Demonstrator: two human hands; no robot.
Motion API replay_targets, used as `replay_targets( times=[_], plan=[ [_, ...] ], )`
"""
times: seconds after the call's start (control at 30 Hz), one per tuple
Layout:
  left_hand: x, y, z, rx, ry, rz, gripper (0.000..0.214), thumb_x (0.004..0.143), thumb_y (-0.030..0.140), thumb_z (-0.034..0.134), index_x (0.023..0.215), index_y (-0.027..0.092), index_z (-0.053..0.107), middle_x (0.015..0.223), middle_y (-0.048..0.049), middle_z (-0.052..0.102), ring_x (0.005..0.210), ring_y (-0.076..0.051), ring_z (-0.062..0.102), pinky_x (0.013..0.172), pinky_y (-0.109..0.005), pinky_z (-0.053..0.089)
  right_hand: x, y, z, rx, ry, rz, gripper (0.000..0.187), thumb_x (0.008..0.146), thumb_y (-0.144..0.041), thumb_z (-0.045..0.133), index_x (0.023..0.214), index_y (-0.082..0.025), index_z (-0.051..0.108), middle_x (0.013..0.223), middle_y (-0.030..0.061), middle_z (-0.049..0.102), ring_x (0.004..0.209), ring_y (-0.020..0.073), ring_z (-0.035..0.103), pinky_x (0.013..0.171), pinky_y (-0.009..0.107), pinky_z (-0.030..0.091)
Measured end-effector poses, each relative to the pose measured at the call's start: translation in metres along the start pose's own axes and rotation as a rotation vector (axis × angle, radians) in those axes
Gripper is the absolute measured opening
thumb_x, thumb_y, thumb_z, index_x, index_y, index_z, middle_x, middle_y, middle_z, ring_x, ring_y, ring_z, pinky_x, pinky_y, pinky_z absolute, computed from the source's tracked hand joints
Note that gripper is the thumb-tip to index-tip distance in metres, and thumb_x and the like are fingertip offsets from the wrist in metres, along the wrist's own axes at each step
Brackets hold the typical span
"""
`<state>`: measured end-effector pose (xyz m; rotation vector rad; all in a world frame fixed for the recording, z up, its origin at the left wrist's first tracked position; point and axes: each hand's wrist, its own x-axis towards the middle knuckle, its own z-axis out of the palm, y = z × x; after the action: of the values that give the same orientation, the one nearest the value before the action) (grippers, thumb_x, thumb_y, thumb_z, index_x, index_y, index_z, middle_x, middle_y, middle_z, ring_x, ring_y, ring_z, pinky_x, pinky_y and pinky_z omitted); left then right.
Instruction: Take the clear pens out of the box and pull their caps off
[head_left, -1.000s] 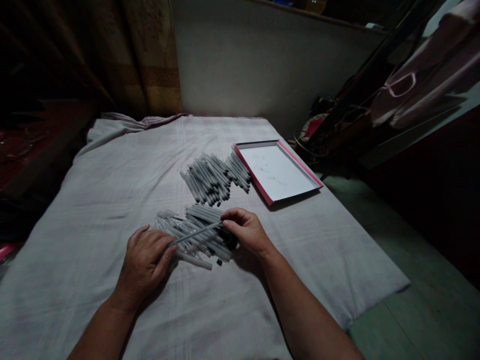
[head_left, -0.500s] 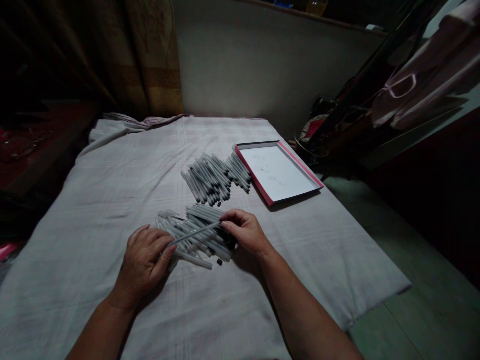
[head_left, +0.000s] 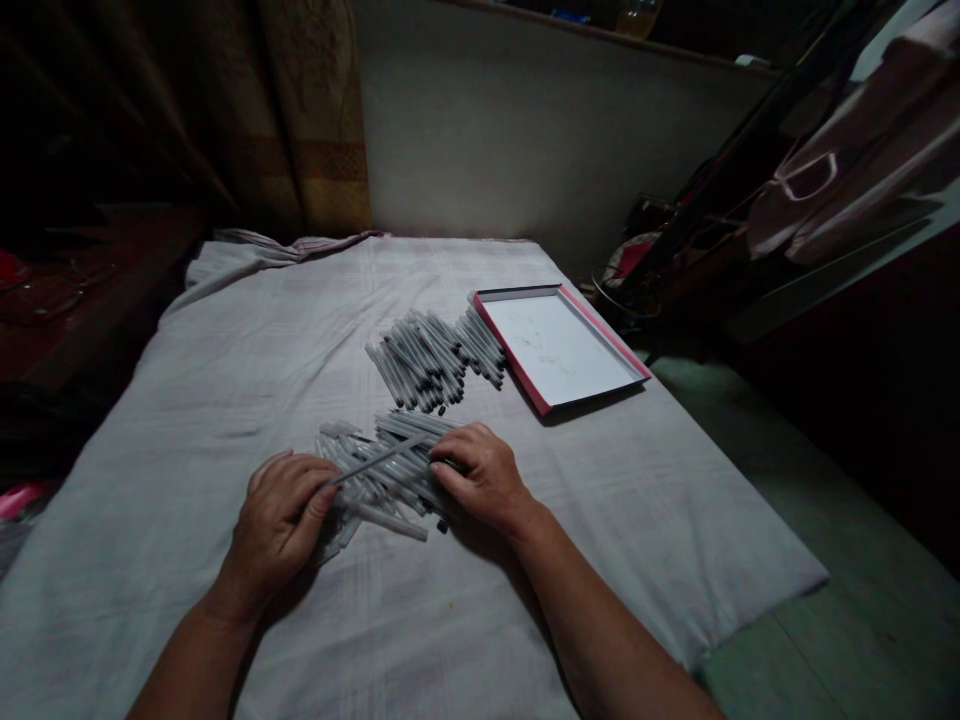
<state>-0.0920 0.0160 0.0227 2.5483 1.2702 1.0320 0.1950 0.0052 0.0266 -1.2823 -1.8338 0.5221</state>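
Note:
My left hand [head_left: 281, 515] is closed on one end of a thin grey pen [head_left: 379, 460], which slants up to the right over a loose pile of translucent pen parts [head_left: 397, 515]. My right hand [head_left: 480, 475] is at the right side of this pile, thumb and fingers curled together. Whatever it pinches is hidden among dark pieces there. The pen's far end lies just short of the right fingers, apart from them. A small black cap [head_left: 442, 526] rests on the cloth below my right hand.
Beyond the hands lie black-tipped pens [head_left: 420, 355] in a heap, with another bunch [head_left: 480, 345] against a shallow red-edged box lid [head_left: 570, 350], white inside. A pale checked cloth [head_left: 247, 330] covers the table. A curtain [head_left: 322, 120] hangs at the back left.
My right hand has let go of the pen's far end and dropped slightly to the pile's right side. My left hand still holds the pen and has shifted a little left.

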Motion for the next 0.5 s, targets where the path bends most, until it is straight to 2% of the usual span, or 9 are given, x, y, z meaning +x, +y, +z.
replay_targets(
  times=[0.1,0.2,0.37,0.5],
  plan=[
    [-0.001,-0.001,0.001,-0.003,-0.006,0.003,0.019,0.096,0.029,0.051,0.096,0.025,0.069,0.093,-0.0020,0.074,0.090,-0.020,0.068,0.104,-0.042,0.043,0.000,0.000,0.000,0.078,0.058,0.045,0.013,0.086,-0.025,0.066,0.092,-0.023,0.078,0.092,0.0072,0.078,0.090,0.0221,0.070,0.085,0.036,0.054],
    [-0.002,-0.001,0.003,-0.005,-0.026,0.011,0.019,0.096,0.029,0.051,0.097,0.026,0.069,0.094,-0.0018,0.074,0.092,-0.021,0.068,0.104,-0.043,0.043,0.000,0.001,0.003,0.257,0.102,0.183,0.018,0.087,-0.031,0.066,0.096,-0.021,0.079,0.095,0.0074,0.079,0.087,0.0214,0.071,0.079,0.033,0.055],
    [-0.002,0.000,0.004,0.007,-0.042,0.036,0.018,0.095,0.029,0.051,0.097,0.026,0.069,0.096,-0.0014,0.074,0.092,-0.021,0.068,0.104,-0.043,0.042,0.001,-0.001,0.008,0.461,0.123,0.363,0.018,0.081,-0.036,0.068,0.082,-0.021,0.078,0.077,0.0038,0.077,0.071,0.0189,0.069,0.066,0.029,0.054],
    [-0.002,-0.013,-0.008,0.069,0.004,-0.011,0.018,0.095,0.031,0.051,0.097,0.026,0.068,0.096,-0.0026,0.074,0.094,-0.023,0.068,0.100,-0.042,0.044,0.004,0.003,-0.002,0.460,0.245,0.463,0.018,0.076,-0.037,0.068,0.077,-0.021,0.076,0.072,0.0032,0.074,0.066,0.0176,0.065,0.064,0.029,0.052]
  ],
)
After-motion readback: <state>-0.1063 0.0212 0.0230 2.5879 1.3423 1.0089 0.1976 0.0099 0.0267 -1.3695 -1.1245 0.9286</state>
